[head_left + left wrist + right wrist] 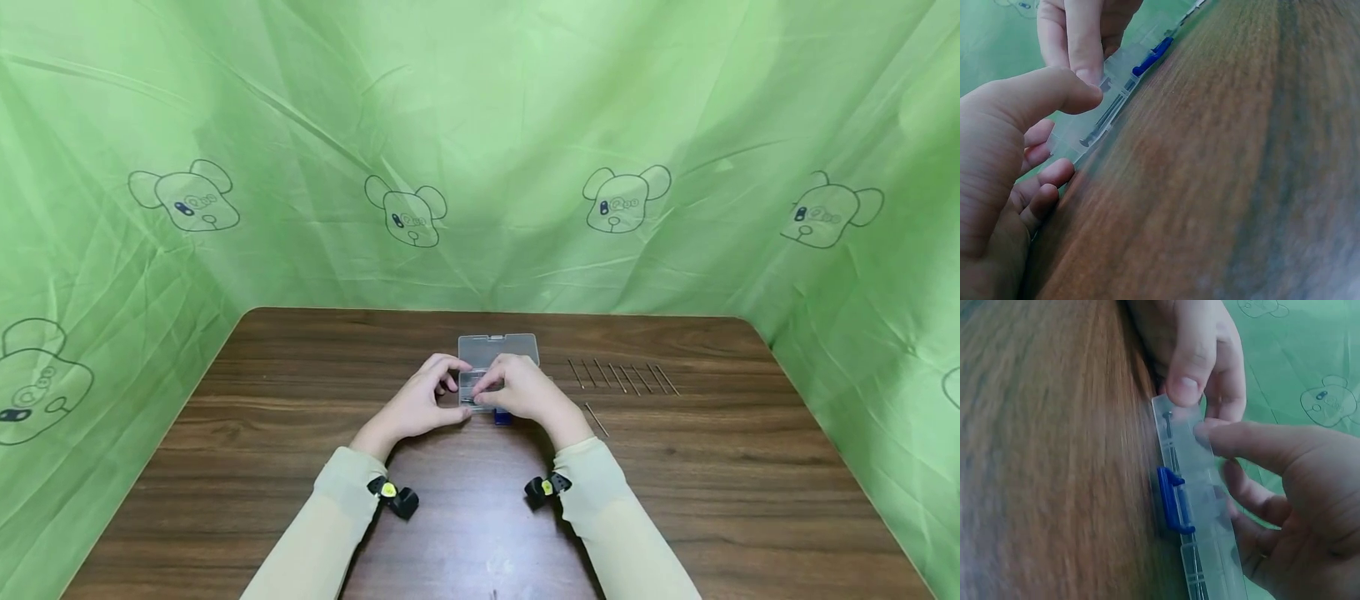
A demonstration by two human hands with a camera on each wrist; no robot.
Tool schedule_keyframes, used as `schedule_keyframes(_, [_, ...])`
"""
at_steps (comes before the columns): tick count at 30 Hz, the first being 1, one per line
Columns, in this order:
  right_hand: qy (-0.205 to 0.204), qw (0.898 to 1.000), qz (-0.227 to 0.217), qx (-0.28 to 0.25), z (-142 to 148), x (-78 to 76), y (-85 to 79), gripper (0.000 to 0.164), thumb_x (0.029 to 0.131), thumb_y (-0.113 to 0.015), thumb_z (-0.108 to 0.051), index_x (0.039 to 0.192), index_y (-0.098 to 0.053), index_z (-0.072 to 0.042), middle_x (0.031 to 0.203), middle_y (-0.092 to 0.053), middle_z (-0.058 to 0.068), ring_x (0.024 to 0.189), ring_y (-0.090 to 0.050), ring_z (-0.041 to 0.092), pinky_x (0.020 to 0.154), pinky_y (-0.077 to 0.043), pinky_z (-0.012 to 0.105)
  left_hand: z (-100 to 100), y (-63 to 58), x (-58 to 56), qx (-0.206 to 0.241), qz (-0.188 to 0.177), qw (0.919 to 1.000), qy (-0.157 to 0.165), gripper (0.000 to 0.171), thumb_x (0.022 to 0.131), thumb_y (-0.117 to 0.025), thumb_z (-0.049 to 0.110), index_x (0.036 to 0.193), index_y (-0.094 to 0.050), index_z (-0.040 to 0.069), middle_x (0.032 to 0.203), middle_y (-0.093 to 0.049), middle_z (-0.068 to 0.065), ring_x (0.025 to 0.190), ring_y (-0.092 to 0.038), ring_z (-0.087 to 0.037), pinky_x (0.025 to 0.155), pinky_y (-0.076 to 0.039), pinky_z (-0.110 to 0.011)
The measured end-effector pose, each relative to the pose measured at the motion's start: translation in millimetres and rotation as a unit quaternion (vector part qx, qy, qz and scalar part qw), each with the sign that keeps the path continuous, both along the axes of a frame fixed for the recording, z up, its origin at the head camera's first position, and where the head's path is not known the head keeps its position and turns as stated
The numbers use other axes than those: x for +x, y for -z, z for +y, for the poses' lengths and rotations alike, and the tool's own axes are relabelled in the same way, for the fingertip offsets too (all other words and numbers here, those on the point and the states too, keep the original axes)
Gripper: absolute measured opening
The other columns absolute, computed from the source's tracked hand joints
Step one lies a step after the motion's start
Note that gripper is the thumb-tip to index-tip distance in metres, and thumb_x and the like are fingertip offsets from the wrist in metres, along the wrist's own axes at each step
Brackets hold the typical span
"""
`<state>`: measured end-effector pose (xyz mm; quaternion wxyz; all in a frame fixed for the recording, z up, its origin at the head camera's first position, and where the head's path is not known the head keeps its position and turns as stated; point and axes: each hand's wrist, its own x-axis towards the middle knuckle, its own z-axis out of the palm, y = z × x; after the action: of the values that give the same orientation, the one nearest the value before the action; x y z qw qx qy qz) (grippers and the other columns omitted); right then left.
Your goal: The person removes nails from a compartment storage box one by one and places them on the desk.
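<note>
A small clear plastic box stands on the table with its lid raised at the back. My left hand holds its left end, thumb at the front corner and fingers on the far side. The right hand reaches over the box, thumb and index fingertip close together inside it; whether something is between them is hidden. Through the front wall, a nail shows lying lengthwise in the right wrist view. A blue latch hangs from the box's front edge.
Several nails lie in a slanted row on the wooden table, right of the box. One separate nail lies nearer, beside my right wrist. A green cloth printed with bear heads hangs behind and on both sides.
</note>
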<state>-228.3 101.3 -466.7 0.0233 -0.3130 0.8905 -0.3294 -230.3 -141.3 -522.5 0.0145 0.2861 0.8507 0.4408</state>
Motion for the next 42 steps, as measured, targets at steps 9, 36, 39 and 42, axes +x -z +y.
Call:
schedule_keyframes(9, [0.033,0.998,-0.006,0.052,-7,-1.3,1.5,0.006,0.089,-0.091,-0.015,0.093,-0.091,-0.020,0.083,-0.067,-0.005,0.077,-0.056,0.007,0.068,-0.048,0.028,0,-0.8,0.6,-0.002,-0.001,1.0000,0.004,0.066,0.086,-0.093,0.021,0.144,-0.061,0.015,0.130,-0.058,-0.005,0.104,-0.060,-0.017,0.085,-0.051,-0.034])
schedule_keyframes(36, [-0.014,0.991,0.050,0.124,-12,-1.9,1.4,0.004,0.094,-0.087,-0.025,0.092,-0.086,-0.021,0.089,-0.063,-0.011,0.092,-0.063,0.016,0.084,-0.053,0.037,-1,-0.3,1.1,-0.001,0.002,1.0000,0.002,0.063,0.088,-0.092,0.022,0.143,-0.062,0.016,0.128,-0.059,-0.006,0.103,-0.060,-0.017,0.082,-0.051,-0.034])
schedule_keyframes(39, [-0.032,0.992,0.040,0.112,-9,-3.8,2.4,0.005,0.095,-0.086,-0.024,0.092,-0.085,-0.021,0.091,-0.063,-0.010,0.093,-0.062,0.015,0.087,-0.052,0.036,-1,-0.9,1.4,-0.002,0.001,1.0000,0.005,0.064,0.087,-0.092,0.022,0.143,-0.062,0.016,0.128,-0.059,-0.005,0.104,-0.060,-0.017,0.083,-0.051,-0.034])
schedule_keyframes(42, [-0.049,0.994,0.027,0.098,-6,-4.5,2.4,0.005,0.096,-0.085,-0.022,0.092,-0.085,-0.020,0.092,-0.063,-0.009,0.095,-0.061,0.014,0.090,-0.051,0.037,0,-1.9,1.4,-0.003,0.000,1.0000,0.008,0.065,0.087,-0.093,0.022,0.143,-0.062,0.016,0.129,-0.059,-0.004,0.105,-0.060,-0.017,0.084,-0.051,-0.034])
